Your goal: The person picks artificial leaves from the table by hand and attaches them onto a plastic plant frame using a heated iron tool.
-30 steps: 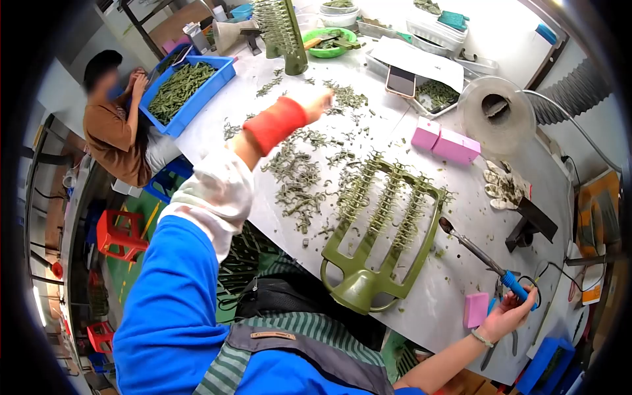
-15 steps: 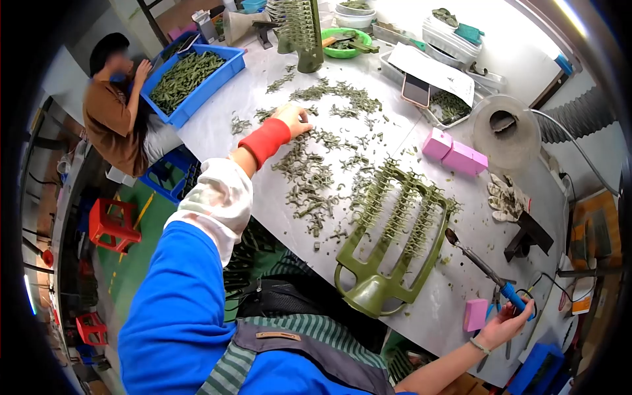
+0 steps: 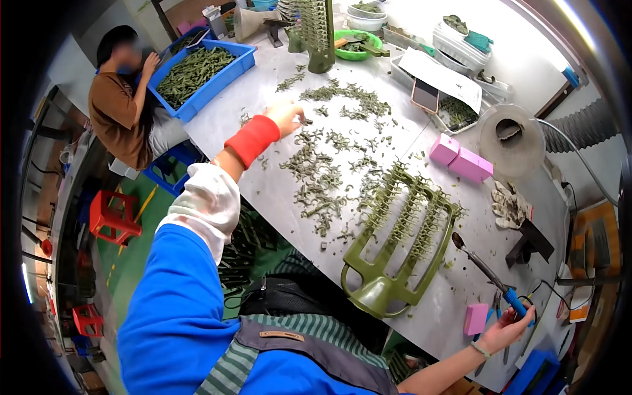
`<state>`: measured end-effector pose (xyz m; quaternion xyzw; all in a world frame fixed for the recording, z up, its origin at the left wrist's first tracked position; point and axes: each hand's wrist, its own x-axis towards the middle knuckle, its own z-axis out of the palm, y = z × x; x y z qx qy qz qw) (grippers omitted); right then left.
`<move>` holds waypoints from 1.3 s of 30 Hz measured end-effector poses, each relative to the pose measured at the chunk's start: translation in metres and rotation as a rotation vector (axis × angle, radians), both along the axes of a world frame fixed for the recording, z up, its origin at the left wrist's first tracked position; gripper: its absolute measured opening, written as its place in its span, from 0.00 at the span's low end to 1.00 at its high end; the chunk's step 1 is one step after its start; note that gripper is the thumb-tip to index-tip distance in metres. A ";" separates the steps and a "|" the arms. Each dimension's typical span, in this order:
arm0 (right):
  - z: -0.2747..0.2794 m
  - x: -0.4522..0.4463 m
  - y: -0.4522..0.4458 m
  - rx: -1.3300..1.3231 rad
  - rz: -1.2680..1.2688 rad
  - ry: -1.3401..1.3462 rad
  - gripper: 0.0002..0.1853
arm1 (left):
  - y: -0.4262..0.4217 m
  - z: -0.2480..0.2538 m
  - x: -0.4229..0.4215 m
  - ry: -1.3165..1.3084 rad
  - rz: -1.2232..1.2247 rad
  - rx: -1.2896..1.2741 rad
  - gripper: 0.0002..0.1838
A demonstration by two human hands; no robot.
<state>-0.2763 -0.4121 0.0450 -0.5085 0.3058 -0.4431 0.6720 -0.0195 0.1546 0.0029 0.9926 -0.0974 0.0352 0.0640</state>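
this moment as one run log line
left hand: at small green curved pieces | right hand: holding blue-handled metal tool | olive-green spiky frame: lying on grey table

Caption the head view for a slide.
Left hand near small green pieces, right hand holding a blue-handled metal tool, olive-green slotted frame between them.

1. One left hand (image 3: 284,117) and one right hand (image 3: 505,330).
2. One blue-handled tool (image 3: 486,269).
3. Small green pieces (image 3: 318,172), too many for exact counting.
4. One pronged frame (image 3: 382,289), which lies on the worktop (image 3: 263,82).
5. Three pink blocks (image 3: 475,319), also on the worktop.
6. Two red stools (image 3: 115,222).
7. One seated co-worker (image 3: 118,118).
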 end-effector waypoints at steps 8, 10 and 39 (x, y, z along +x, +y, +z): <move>0.003 -0.004 -0.001 -0.022 -0.005 -0.012 0.14 | -0.030 -0.004 0.016 -0.025 -0.394 0.175 0.17; 0.004 -0.005 -0.001 -0.025 -0.011 -0.012 0.13 | -0.029 -0.002 0.020 -0.005 -0.406 0.201 0.16; -0.006 0.005 -0.002 0.023 0.012 -0.031 0.15 | -0.297 0.041 -0.067 -0.091 -0.768 -0.539 0.05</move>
